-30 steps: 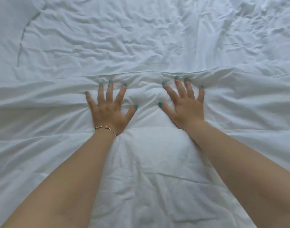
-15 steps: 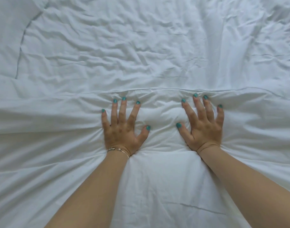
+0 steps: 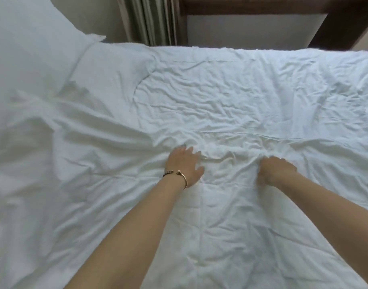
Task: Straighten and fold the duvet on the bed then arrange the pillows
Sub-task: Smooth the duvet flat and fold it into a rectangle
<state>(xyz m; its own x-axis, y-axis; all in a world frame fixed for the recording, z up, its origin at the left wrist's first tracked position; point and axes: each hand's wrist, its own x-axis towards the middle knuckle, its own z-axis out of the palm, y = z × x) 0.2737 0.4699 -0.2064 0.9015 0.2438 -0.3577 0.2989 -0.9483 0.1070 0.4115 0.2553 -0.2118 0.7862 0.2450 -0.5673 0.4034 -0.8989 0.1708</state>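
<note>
The white duvet [image 3: 231, 215] covers the near half of the bed [image 3: 241, 84], its folded edge running across just beyond both hands, and a pillow [image 3: 26, 49] lies at far left. The left hand [image 3: 184, 164], with a bracelet [image 3: 176, 174] at the wrist, rests flat with fingers loosely spread, while the right hand [image 3: 277, 170] has its fingers curled into bunched duvet fabric. Half a second earlier both hands pressed flat with fingers splayed wide, and the pillow, curtain [image 3: 149, 19] and wooden frame [image 3: 345, 21] were out of view.
</note>
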